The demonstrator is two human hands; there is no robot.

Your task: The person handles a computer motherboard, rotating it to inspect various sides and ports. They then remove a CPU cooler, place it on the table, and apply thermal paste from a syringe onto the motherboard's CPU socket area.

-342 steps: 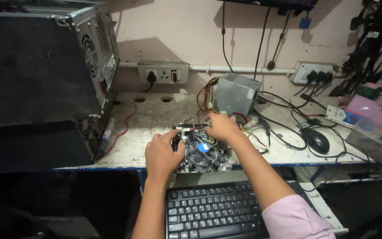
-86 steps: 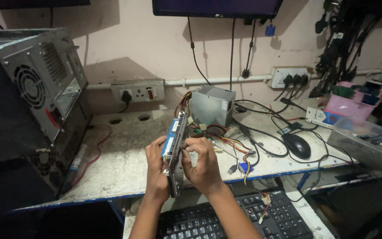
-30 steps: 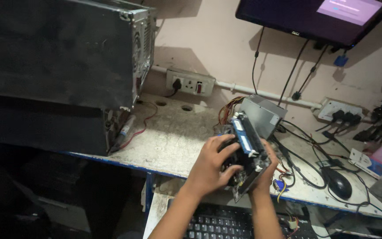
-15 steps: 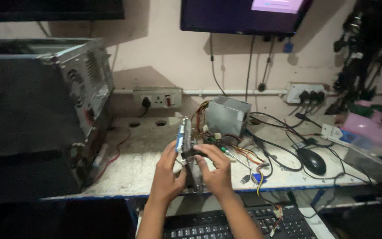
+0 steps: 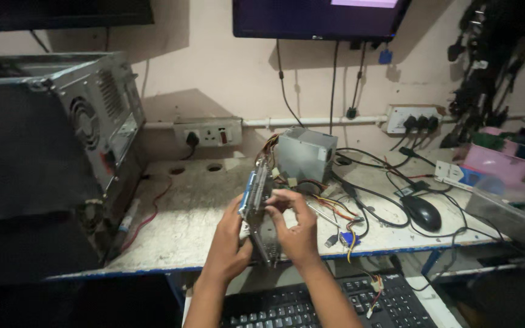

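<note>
Both hands hold one circuit board (image 5: 257,206) on edge, upright, above the front edge of the counter (image 5: 189,212); the left hand (image 5: 229,243) closes its grip on the board's lower near side, the right hand (image 5: 293,228) closes its grip on the opposite face, fingers (image 5: 277,197) curled over the top; a blue strip runs along the board's upper edge.

On the counter stands one grey power supply box (image 5: 305,153) near the back edge, just behind the board, with a bundle of coloured wires (image 5: 326,203) trailing from it toward the front edge; one black mouse (image 5: 421,212) lies toward the right end, its cable looping beside it; one black computer case (image 5: 44,158) fills the left end, a round fan grille and a small red patch on its rear face.

On the wall behind the back edge sit two white socket plates: one rectangular plate (image 5: 208,132) with a single black plug, left of centre; one plate (image 5: 413,118) with three black plugs, to the right. One dark monitor (image 5: 320,18) hangs above, a bright strip at its top edge. One pink box (image 5: 497,163) sits at the far right; one black keyboard (image 5: 329,300) lies below the front edge.
</note>
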